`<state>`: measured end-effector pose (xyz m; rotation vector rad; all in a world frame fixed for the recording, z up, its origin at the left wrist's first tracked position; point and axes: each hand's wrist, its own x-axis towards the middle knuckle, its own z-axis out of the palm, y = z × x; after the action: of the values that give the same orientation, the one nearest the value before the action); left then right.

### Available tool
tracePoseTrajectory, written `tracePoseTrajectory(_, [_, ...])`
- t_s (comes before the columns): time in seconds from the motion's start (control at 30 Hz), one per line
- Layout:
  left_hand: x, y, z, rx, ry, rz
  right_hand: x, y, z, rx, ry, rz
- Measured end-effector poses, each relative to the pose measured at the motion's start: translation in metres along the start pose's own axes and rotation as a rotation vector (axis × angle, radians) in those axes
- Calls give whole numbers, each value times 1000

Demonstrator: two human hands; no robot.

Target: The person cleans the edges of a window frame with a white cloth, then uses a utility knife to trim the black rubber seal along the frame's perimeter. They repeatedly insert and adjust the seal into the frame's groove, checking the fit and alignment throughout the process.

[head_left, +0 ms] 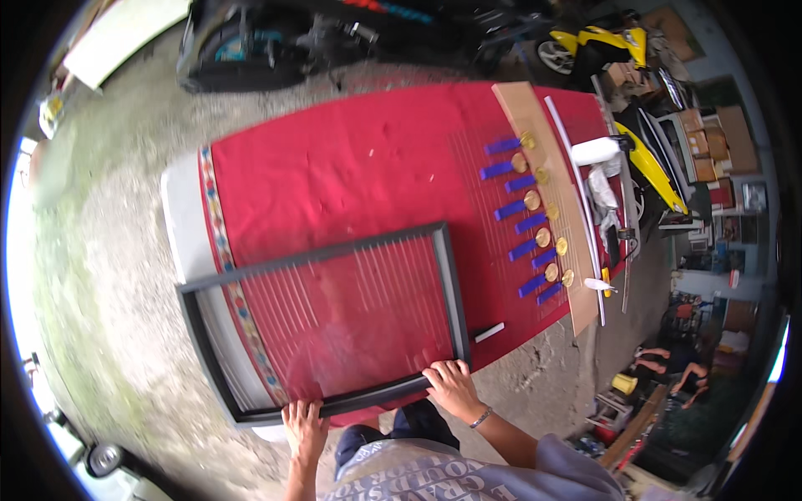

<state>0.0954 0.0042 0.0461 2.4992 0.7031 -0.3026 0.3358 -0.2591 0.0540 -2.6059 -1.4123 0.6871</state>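
left hand (304, 424): gripping the near rail of the black frame (322, 327), fingers curled over its edge, near the left corner
right hand (452, 386): clamped on the same near rail, close to the right corner; fingers lie on top of the rail, bracelet on the wrist
black frame: large, rectangular, glazed; lies flat on the near-left part of the table, rotated a bit so the left end overhangs the table edge; red cloth and pale streaks show through the pane
table (185, 219): white, covered by a red cloth (351, 167) with a patterned border strip (219, 219) running along the left end
medals (535, 200): gold discs with blue ribbons, lined up in a column on the right part of the cloth, well apart from the frame
cardboard strip (535, 134): long, brown, under the discs, runs far to near along the right side
white rod (585, 209): thin, just right of the cardboard
white stick (489, 331): small, on the cloth just right of the frame's near-right corner
surroundings: concrete floor; dark motorbike (251, 46) far left, yellow one (597, 42) far right
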Motion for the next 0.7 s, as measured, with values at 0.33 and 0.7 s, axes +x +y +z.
tracePoseTrajectory(0.33, [-11,-41,-13,162,158,66,-2,33,0,-145,138,-161])
tracePoseTrajectory(0.7, [-17,-43,1,256,292,77,-27,5,-19,-31,292,-9])
